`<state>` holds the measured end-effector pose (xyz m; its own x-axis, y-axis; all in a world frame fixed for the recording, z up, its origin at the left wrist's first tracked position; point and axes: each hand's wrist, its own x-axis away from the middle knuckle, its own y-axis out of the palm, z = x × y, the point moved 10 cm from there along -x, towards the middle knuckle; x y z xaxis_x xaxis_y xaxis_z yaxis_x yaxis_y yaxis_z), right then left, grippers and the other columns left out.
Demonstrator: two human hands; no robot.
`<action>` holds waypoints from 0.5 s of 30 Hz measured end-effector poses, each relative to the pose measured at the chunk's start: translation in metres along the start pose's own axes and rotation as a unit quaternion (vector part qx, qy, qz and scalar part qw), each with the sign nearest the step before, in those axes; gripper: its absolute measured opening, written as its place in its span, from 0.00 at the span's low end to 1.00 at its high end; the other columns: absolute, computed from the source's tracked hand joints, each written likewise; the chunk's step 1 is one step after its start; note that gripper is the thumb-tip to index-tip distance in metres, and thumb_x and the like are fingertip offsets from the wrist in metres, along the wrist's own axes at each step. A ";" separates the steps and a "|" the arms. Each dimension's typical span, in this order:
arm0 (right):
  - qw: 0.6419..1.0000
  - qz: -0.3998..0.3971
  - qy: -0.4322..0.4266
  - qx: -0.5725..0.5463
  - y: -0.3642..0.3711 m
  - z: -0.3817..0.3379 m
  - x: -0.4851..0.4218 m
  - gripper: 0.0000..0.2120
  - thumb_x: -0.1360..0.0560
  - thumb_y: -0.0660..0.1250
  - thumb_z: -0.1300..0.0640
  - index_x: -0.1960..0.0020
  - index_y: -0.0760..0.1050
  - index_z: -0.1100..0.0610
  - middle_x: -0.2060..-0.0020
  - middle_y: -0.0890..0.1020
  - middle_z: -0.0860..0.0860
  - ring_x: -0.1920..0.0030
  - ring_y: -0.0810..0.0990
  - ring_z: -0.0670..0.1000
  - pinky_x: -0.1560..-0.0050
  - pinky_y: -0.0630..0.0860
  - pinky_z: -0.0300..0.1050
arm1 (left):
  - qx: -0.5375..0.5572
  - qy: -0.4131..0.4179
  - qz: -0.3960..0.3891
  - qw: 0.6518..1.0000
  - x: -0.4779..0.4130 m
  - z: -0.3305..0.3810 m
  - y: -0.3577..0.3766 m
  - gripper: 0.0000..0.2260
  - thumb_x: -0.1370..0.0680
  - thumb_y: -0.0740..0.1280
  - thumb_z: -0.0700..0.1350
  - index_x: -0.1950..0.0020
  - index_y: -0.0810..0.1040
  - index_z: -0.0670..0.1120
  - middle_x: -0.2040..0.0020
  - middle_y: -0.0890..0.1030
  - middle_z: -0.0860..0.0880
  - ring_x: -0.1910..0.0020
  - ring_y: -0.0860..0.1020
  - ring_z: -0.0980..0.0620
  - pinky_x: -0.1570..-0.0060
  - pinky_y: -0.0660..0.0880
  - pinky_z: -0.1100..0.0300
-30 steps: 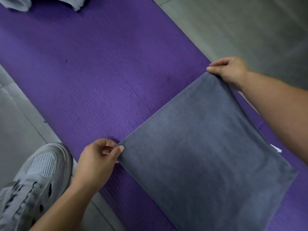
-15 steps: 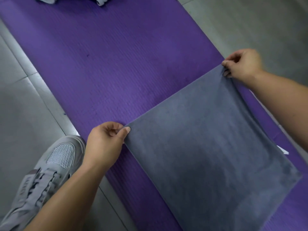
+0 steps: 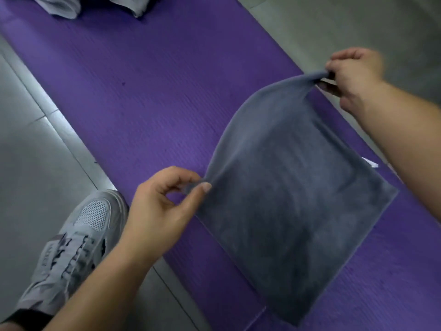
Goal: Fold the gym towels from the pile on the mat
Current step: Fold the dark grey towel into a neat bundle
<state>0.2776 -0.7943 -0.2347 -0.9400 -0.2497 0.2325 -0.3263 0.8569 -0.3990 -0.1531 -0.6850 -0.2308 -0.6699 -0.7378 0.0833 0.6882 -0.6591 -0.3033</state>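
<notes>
A grey-blue gym towel (image 3: pixel 293 201) lies over the purple mat (image 3: pixel 143 99), its far edge raised and sagging in a curve. My left hand (image 3: pixel 164 211) pinches the towel's near-left corner between thumb and forefinger. Up at the right, my right hand (image 3: pixel 353 77) pinches the far corner, lifted off the mat. The towel's near half still rests flat on the mat. A pile of pale grey towels (image 3: pixel 57 7) sits at the mat's far end, partly cut off by the top edge.
Grey floor tiles (image 3: pixel 31 149) flank the mat on both sides. A grey sneaker (image 3: pixel 71 237) on a person's foot stands on the tiles at the lower left, touching the mat's edge. A small white tag (image 3: pixel 371 162) pokes out by my right forearm.
Both hands have lifted the towel's far edge off the mat, so it now sags between them. The view has shifted, bringing the pile at the top further into sight.
</notes>
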 end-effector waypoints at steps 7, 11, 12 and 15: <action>0.994 0.105 0.028 0.019 -0.142 0.066 0.032 0.16 0.31 0.62 0.72 0.59 0.77 0.51 0.62 0.79 0.47 0.67 0.76 0.44 0.69 0.75 0.38 | -0.051 0.105 -0.223 0.968 0.080 0.025 0.112 0.07 0.25 0.74 0.51 0.61 0.79 0.54 0.62 0.80 0.57 0.61 0.81 0.56 0.57 0.77 0.52; 0.984 0.158 0.040 0.073 -0.197 0.121 0.057 0.17 0.33 0.63 0.72 0.57 0.82 0.53 0.64 0.81 0.44 0.69 0.77 0.37 0.65 0.75 0.34 | -0.112 0.130 -0.287 0.942 0.125 0.016 0.167 0.08 0.26 0.72 0.57 0.59 0.82 0.54 0.61 0.80 0.59 0.61 0.78 0.62 0.49 0.73 0.59; 0.981 0.169 0.048 0.080 -0.207 0.135 0.063 0.17 0.32 0.62 0.72 0.57 0.82 0.53 0.65 0.80 0.43 0.72 0.76 0.35 0.66 0.73 0.30 | -0.124 0.130 -0.295 0.939 0.135 0.010 0.177 0.09 0.26 0.72 0.59 0.59 0.82 0.55 0.60 0.80 0.60 0.60 0.77 0.64 0.47 0.72 0.59; 0.975 0.199 0.063 0.071 -0.232 0.178 0.076 0.17 0.32 0.62 0.72 0.64 0.79 0.52 0.67 0.80 0.43 0.74 0.76 0.33 0.66 0.73 0.30 | -0.153 0.130 -0.307 0.930 0.160 -0.011 0.199 0.10 0.26 0.70 0.61 0.58 0.83 0.56 0.59 0.80 0.62 0.58 0.75 0.67 0.43 0.67 0.60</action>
<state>0.2642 -1.0921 -0.2827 -0.9782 0.1548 0.1381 0.0425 0.8010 -0.5971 -0.1262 -0.9329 -0.2882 -0.9825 -0.1500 0.1104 0.0687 -0.8426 -0.5341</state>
